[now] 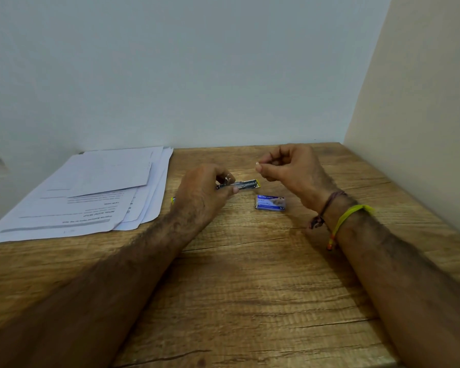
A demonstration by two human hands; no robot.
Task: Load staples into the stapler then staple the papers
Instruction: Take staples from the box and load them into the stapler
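Note:
My left hand (202, 192) grips a small stapler (243, 184), a metal body with yellow at its tip, held just above the wooden table and pointing right. Most of the stapler is hidden by my fingers. My right hand (287, 166) hovers up and to the right of the stapler's tip, thumb and forefinger pinched together; whether a strip of staples is between them is too small to tell. A blue staple box (271, 202) lies on the table below my right hand. A loose stack of printed papers (96, 192) lies at the left.
The wooden table (250, 288) fills the near view. A pale wall stands right behind it and a beige wall closes off the right side. Thread bracelets, brown and yellow, are on my right wrist (337, 216).

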